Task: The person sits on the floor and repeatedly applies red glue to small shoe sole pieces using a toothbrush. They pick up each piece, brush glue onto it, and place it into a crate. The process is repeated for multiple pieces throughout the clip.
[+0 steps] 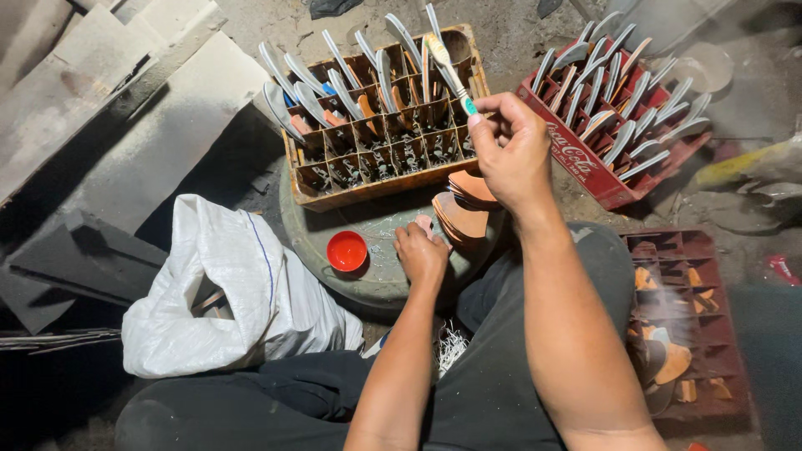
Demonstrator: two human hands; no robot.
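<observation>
Right hand is up, thumb and fingertips pinched tight on the green end of a small brush, its pale bristle end angled up and away over the orange crate. The grip is narrow and firm, closed on that handle, and the brush stands clear above the crate's cells rather than touching anything in them.

Left hand is down on the round worktop, curled around a small pinkish piece; I can't tell how firmly it is pinched, the fingers hide most of it. Just beside it, touching or nearly so, sits the stack of tan handle-shaped pieces. The red cap lies a little to the left of that hand.

It looks like a coating or gluing step: brush loaded or lifted, piece waiting below. The next move would call for bringing brush tip and piece together, so the right hand needs to drop toward the left.

Metal blades stand in the orange crate and in the red crate beyond. A white sack slumps by the left knee.
</observation>
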